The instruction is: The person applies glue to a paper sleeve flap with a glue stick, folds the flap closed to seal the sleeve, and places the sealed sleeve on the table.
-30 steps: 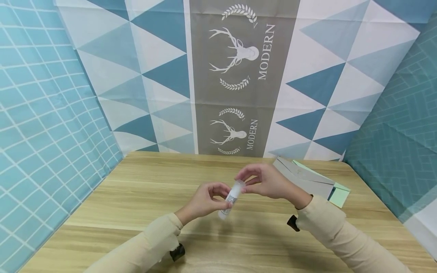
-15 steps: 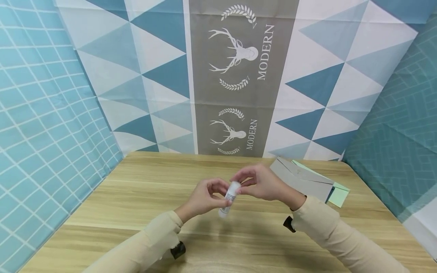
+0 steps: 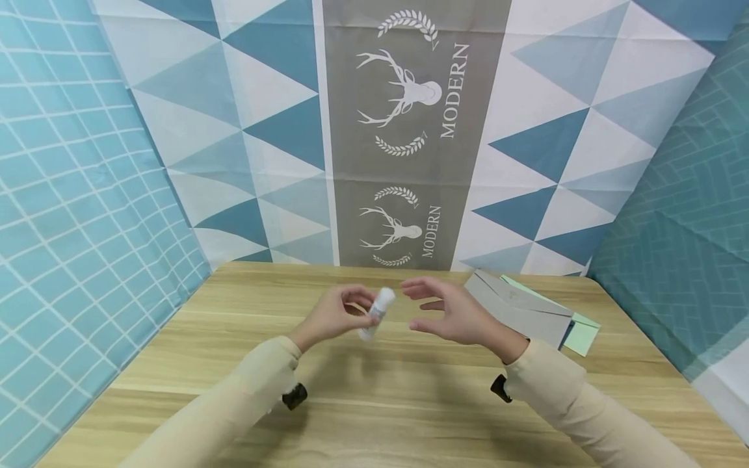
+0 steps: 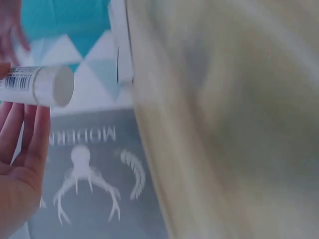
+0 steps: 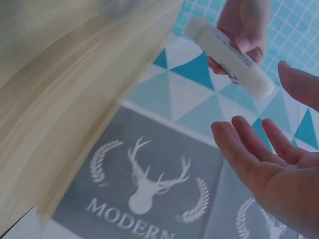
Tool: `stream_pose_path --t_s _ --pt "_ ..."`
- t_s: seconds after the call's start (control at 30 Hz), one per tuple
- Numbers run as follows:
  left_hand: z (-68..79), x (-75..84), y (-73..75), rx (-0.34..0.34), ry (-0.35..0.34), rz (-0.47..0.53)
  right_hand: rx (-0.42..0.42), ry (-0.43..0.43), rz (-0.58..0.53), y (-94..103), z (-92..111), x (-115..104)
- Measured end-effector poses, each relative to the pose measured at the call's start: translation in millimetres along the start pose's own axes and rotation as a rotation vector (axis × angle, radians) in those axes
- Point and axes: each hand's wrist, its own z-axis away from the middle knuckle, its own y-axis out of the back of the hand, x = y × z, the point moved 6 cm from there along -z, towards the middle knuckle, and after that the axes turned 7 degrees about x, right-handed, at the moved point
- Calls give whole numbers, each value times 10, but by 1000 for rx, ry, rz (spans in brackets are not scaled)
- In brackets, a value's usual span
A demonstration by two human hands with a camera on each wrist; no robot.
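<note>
A white glue stick (image 3: 377,314) with a printed label is pinched between the thumb and fingers of my left hand (image 3: 339,312), tilted and held above the table. The left wrist view shows a barcode on the glue stick (image 4: 37,85) and its round white end. Just to the right of it my right hand (image 3: 453,312) hangs in the air, fingers and thumb spread apart, holding nothing. In the right wrist view, a gap separates the fingers of this right hand (image 5: 279,164) from the translucent end of the glue stick (image 5: 232,59).
A grey envelope (image 3: 517,309) lies at the back right of the wooden table (image 3: 374,416). Light green paper or envelopes (image 3: 584,335) and a dark blue edge show from under it. Patterned cloth (image 3: 404,130) hangs behind the table, with tile-patterned sheets at both sides.
My right hand has let go of the glue stick's upper end and its fingers have spread. My left hand has moved left and slightly farther back with the glue stick.
</note>
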Motion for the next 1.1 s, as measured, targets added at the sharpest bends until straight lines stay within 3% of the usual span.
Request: stream_pose_path --t_s 0.1,0.27,0.43,0.73,1.1 --pt "-195 -62 131 58 10 -41 -9 -28 32 35 58 110" --pt "-562 -192 218 135 -11 -154 -35 -71 52 22 177 304" --pt "-773 -408 231 197 60 -181 -48 -78 39 -68 270 404" --pt "-889 -718 184 239 135 -206 -34 -77 25 -151 345 474" --pt "-873 -920 182 271 144 -199 -72 -52 75 -189 374 441"
